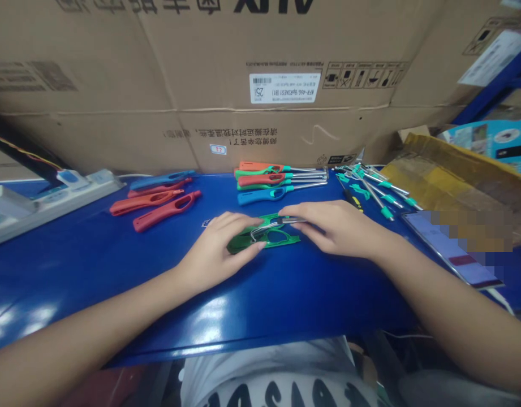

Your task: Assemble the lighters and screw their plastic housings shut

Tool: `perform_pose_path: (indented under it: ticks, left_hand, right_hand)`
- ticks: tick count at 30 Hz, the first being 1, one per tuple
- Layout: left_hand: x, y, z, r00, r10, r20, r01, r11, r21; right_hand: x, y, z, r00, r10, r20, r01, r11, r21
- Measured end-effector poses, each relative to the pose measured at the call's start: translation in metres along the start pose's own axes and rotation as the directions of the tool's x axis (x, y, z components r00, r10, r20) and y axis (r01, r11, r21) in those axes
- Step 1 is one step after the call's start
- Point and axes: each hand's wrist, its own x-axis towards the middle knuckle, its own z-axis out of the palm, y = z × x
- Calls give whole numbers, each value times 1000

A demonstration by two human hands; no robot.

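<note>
A green lighter casing (283, 239), opened into two halves, is in the middle of the blue table. My left hand (215, 246) grips its handle end between thumb and fingers. With the fingertips of my right hand (339, 229) I pinch a thin metal lighter tube (291, 220) over the casing. Thin pale wires run from the tube towards my left fingers, which partly hide the casing's inside. Behind my hands lie several long-necked lighters (260, 195) in orange, green, red and blue.
Red, orange and blue lighter casings (164, 216) lie at left, near a white power strip (94, 186). Metal tubes with teal parts (373, 195) and a black-and-yellow tool (353, 201) lie at right, near a phone (447, 249). A large cardboard box (158, 113) closes off the back.
</note>
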Motion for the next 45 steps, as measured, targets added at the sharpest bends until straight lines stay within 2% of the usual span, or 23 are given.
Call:
perform_pose_path:
  ticks: [5,10,13,25,32,36,45]
  left_hand:
    - [-1,8,-1,990,77,-121,-86,994,-69]
    - [-3,11,-3,972,151,-181,-160,987,-34]
    - [-4,11,-4,964,171,-204,-182,983,-36]
    - [-4,12,-4,977,144,-158,-153,987,-48]
    - [-4,13,-3,987,104,-124,-119,987,-112]
    - [-4,13,-1,989,91,-115,-106,986,-125]
    - [-5,18,2,993,69,-96,-79,992,-96]
  right_hand:
    - [2,-14,10,992,-87,-93,85,996,-26]
    - [5,-22,18,956,-190,-223,183,982,-55]
    - [6,-23,19,939,-225,-260,208,974,-93]
    - [7,-27,20,908,-341,-242,269,920,-286]
    - [8,-29,19,911,-377,-169,320,903,-288]
    - [9,-27,19,925,-353,-139,311,916,-254]
    - [7,-29,19,966,-222,-134,201,967,-155]
